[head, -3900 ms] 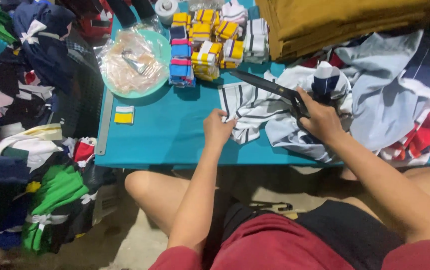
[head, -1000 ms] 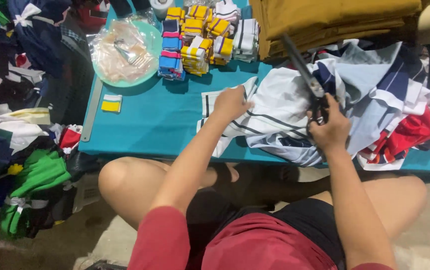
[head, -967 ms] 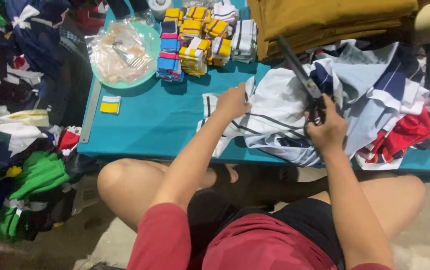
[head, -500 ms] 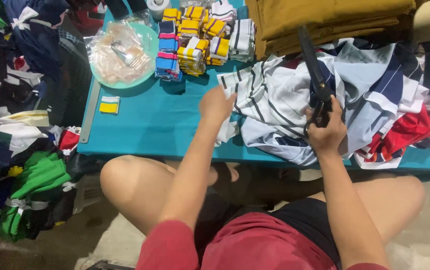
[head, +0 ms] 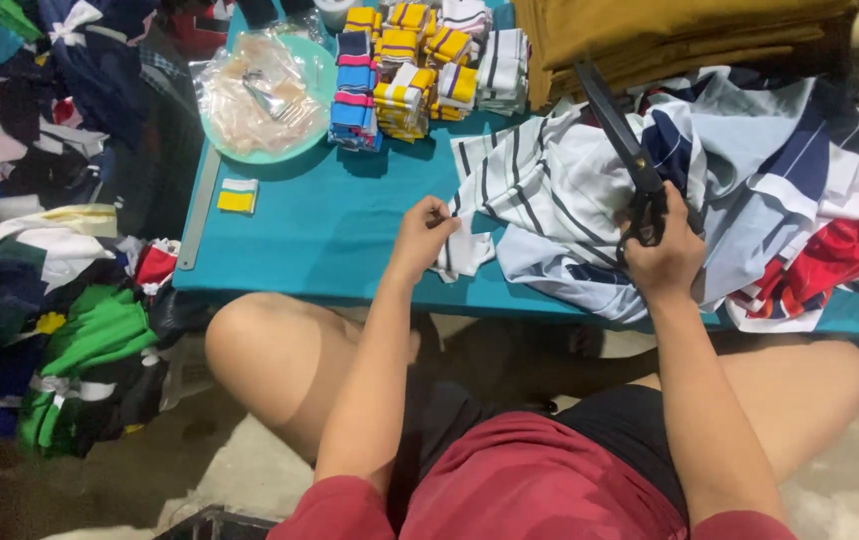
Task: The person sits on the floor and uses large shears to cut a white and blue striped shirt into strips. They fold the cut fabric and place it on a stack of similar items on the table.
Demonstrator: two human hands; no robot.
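Head view: left hand [head: 422, 232] pinches striped cloth [head: 540, 190], right hand [head: 662, 262] grips scissors [head: 618, 140].

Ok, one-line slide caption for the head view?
Left hand pinches white striped fabric on teal table; right hand holds black scissors.

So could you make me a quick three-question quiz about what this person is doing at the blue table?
1. True or false: the right hand holds black scissors.
2. What does the left hand pinch? A) striped white cloth B) yellow tag C) plastic bag
3. Fill in: the bag of small parts lies in a round green ____.

Key: 1 true. 2 A, the striped white cloth. 3 bowl.
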